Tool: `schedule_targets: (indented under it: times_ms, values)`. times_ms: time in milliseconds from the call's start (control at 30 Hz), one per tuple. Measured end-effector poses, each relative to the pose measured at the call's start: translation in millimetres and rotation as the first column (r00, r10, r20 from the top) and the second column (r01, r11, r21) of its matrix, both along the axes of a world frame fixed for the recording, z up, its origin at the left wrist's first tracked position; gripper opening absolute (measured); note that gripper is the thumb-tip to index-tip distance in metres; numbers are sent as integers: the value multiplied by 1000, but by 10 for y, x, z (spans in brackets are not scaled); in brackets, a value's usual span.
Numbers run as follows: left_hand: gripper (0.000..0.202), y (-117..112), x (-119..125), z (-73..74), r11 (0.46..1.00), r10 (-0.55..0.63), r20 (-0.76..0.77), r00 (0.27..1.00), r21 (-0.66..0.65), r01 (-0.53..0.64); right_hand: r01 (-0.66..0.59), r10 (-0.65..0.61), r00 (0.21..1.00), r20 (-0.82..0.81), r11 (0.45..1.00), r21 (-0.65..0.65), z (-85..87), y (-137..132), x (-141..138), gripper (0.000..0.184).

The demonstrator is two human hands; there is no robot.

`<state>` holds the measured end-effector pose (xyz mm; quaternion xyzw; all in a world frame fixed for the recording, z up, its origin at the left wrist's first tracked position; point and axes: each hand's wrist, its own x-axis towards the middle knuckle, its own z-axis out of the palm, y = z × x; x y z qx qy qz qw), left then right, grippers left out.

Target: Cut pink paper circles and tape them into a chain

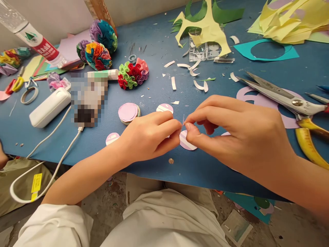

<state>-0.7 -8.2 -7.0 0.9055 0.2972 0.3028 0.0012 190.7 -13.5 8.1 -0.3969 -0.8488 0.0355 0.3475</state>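
The fingertips of my right hand are pinched on a thin, pale purplish strip, too small to identify. Close against it, the fingers of my left hand are curled and pressed together; its thumb and anything it grips are hidden. Just below the fingertips lies a purple paper circle with a white band across it. Another banded circle rests behind my left hand, and a third circle is partly covered by my left forearm. Beside that forearm is a stack of paper circles, a purple one on top.
Large yellow-handled scissors lie open at right on cut purple paper. White scraps and yellow offcuts litter the back. Ruffled paper balls, a water bottle, a white power bank and its cable occupy the left.
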Motion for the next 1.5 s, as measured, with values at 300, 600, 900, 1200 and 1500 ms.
schedule_targets:
  times_ms: [300, 600, 900, 1200, 1500]
  values:
    - [19, 8, 6, -5, 999, 7, 73, 997, -42, -4, -5, 5, 1000, -24, 1000, -7, 3, 32, 16, 10]
    - [23, -4, -14, -11, 1000, -8, -53, 999, 19, 9, 3, -5, 999, 39, 998, 56, -6, 7, 12, 9]
    - [22, -17, 7, -32, 999, -2, 0, 1000, 32, 2, 9, -10, 999, 42, 1000, 23, -25, 15, 16, 9]
    - [25, -24, 18, 55, 984, 79, 224, 971, -175, -40, 40, -47, 993, -109, 998, -57, 79, 38, 10, 15]
    - [35, -14, 2, 93, 870, 275, 447, 852, -492, -22, 149, -163, 976, -147, 984, -102, 216, 80, 110, 18]
